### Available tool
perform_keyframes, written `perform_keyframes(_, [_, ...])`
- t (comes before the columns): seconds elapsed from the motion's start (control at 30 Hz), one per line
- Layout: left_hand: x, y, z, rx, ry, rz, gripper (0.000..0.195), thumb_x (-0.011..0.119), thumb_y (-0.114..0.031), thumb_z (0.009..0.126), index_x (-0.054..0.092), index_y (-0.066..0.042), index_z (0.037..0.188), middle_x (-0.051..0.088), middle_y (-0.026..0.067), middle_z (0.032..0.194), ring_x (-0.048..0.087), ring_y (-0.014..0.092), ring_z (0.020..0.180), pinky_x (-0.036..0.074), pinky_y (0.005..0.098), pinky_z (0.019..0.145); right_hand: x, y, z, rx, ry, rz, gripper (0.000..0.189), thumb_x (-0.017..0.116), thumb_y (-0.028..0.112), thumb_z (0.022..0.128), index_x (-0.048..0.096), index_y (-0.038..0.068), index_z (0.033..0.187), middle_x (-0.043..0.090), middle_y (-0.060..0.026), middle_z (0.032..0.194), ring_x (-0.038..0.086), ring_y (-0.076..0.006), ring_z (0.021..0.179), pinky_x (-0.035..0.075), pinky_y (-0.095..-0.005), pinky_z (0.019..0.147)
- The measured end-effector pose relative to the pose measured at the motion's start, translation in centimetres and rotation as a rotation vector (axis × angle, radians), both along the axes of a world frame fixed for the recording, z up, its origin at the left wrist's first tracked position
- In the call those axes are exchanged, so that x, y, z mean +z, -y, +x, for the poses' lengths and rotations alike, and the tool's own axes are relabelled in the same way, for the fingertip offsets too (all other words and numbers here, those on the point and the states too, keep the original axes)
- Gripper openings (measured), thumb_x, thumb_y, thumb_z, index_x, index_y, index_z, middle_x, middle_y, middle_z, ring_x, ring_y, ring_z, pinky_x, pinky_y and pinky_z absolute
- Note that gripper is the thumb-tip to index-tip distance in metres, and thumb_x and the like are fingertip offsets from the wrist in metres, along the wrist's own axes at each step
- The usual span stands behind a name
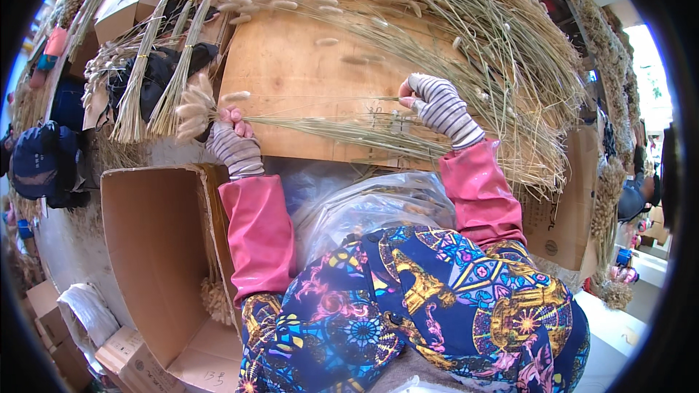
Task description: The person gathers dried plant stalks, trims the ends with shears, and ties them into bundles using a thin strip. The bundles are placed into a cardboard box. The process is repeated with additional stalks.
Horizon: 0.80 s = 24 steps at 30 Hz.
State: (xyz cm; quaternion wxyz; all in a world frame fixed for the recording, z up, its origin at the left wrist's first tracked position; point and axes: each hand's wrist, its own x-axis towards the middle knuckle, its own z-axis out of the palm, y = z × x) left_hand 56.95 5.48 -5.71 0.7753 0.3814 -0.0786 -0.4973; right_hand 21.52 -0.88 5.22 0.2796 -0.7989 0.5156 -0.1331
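Observation:
My left hand (236, 139), in a striped fingerless glove, grips a bunch of dried bunny-tail grass (317, 130) just below its fluffy heads (195, 112). The stems run to the right across a wooden board (306, 65). My right hand (437, 103), gloved the same way, pinches the stem end of a single stalk (327, 98) whose head lies by my left hand. That stalk is stretched above the bunch, apart from most of it. A large heap of loose bunny-tail stalks (491, 49) covers the far and right side of the board.
Tied bundles of stalks (177, 73) lean at the left of the board. An open cardboard box (158, 251) stands beside my left arm, with a bundle inside it. Clear plastic sheeting (377, 202) covers my lap. A dark backpack (43, 161) is at far left; another person (636, 191) is at far right.

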Motion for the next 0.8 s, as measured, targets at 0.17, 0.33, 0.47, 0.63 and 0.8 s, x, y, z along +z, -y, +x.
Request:
perform_keyframes(0.17, [-1.3,0.4,1.2,-0.097,0.034,0.078,0.018,0.047,-0.024,0.095,0.049,-0.007,0.091,0.049,0.0019,0.07,0.039,0.011,0.041,0.035,0.0258,0.034,-0.3,0.2,-0.1,-0.029,0.177,-0.002,0.007,0.066,0.011,0.075,0.062,0.007,0.079,0.062,-0.0105,0.072,0.06,-0.0255,0.067,0.047,-0.035,0.062])
perform_keyframes(0.33, [-2.0,1.0,1.7,-0.126,0.036,-0.007,0.022,0.047,-0.025,0.096,0.051,-0.003,0.093,0.05,0.002,0.07,0.039,0.011,0.041,0.037,0.0263,0.035,-1.7,0.7,0.5,0.012,0.061,-0.17,0.01,0.067,0.013,0.073,0.063,0.008,0.082,0.063,-0.01,0.074,0.061,-0.0267,0.073,0.047,-0.0367,0.065])
perform_keyframes(0.47, [-2.3,1.3,1.7,-0.077,0.092,-0.001,0.021,0.048,-0.022,0.095,0.05,-0.001,0.095,0.05,0.0028,0.068,0.038,0.011,0.04,0.037,0.0266,0.034,-2.5,0.8,1.2,0.002,0.16,-0.015,0.015,0.069,0.016,0.072,0.064,0.008,0.083,0.063,-0.0101,0.074,0.061,-0.0264,0.072,0.047,-0.0355,0.065])
perform_keyframes(0.63, [-2.5,1.6,2.0,-0.054,0.085,0.049,0.019,0.048,-0.019,0.094,0.05,0.0,0.096,0.05,0.0031,0.069,0.039,0.011,0.04,0.037,0.0271,0.035,-2.4,0.7,1.2,0.018,0.069,-0.004,0.019,0.071,0.021,0.072,0.063,0.007,0.081,0.062,-0.0105,0.071,0.06,-0.0262,0.068,0.046,-0.0345,0.062])
perform_keyframes(0.8, [-2.2,1.5,2.7,-0.178,0.02,-0.004,0.019,0.05,-0.019,0.093,0.051,0.001,0.095,0.051,0.0037,0.069,0.04,0.012,0.041,0.037,0.0261,0.036,-2.8,0.7,1.3,0.023,0.285,-0.036,0.018,0.066,0.018,0.08,0.058,0.004,0.072,0.057,-0.0107,0.064,0.054,-0.0249,0.06,0.043,-0.0342,0.059])
